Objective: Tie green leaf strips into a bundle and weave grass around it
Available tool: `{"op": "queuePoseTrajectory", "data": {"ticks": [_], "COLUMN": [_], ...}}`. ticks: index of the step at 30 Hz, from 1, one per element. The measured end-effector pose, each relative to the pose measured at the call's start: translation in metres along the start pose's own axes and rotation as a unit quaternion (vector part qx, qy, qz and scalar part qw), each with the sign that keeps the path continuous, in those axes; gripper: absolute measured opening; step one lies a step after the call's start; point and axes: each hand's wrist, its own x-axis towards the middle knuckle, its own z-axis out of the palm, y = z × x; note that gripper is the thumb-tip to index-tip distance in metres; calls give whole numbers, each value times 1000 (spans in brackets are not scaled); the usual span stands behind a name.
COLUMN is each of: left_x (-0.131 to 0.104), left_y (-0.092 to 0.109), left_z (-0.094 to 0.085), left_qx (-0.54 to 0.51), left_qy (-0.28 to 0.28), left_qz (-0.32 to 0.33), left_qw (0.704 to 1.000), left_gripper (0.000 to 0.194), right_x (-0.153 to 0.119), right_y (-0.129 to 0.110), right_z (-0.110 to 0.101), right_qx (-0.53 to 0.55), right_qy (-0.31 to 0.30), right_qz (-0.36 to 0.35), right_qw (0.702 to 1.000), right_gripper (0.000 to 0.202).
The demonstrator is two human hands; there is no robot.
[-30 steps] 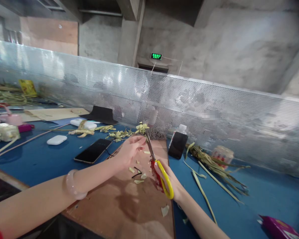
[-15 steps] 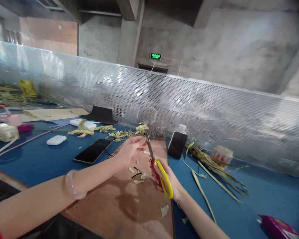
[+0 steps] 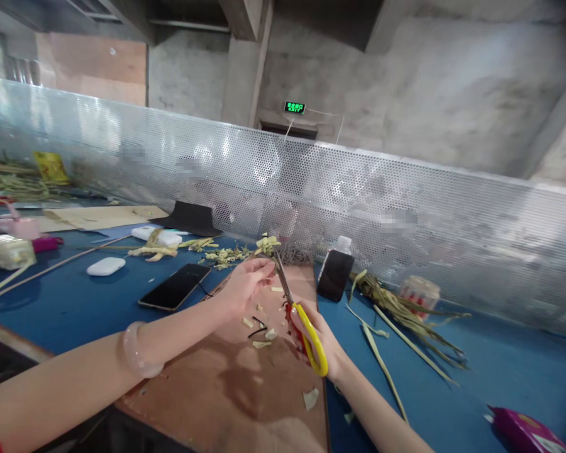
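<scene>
Barely anything has moved since the earlier frame; in the head view both hands and the scissors point(image 3: 284, 283) keep nearly the same pose above the brown board point(image 3: 226, 402) on the blue table point(image 3: 509, 358). The left hand point(image 3: 246, 288) is over the board's far half, its fingers pinched together and seemingly gripping the pale green plant piece point(image 3: 267, 244), which shows just beyond them at the board's far end. The right hand point(image 3: 318, 333), over the board's right side, has its fingers wrapped around the red and yellow handles, the blades pointing up toward the plant piece. Pale scraps point(image 3: 261, 344) lie on the board. Left of the board are a flat black phone point(image 3: 175, 287) and a white case point(image 3: 106, 267); right of it, a dark phone point(image 3: 335, 275) stands tilted before a clear bottle point(image 3: 344, 243), with long dried leaves point(image 3: 391, 296) farther right, beside a clear tub point(image 3: 419, 294).
</scene>
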Motion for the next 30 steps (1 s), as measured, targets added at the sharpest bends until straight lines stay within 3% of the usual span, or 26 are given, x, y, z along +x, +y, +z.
{"op": "queuePoseTrajectory", "data": {"ticks": [20,30], "left_x": [3,1], "left_y": [1,0], "left_z": [-4,-6], "left_qx": [14,71], "left_qy": [10,-38], "left_qz": [3,23], "left_qw": [1000,996], "left_gripper": [18,21], "right_x": [-3,0], "right_y": [-3,0], "right_z": [-3,-4], "right_qx": [-54,-44], "right_qy": [8,16], "right_qz": [-43,-28], "right_qw": [998,999], "right_gripper": [47,47]}}
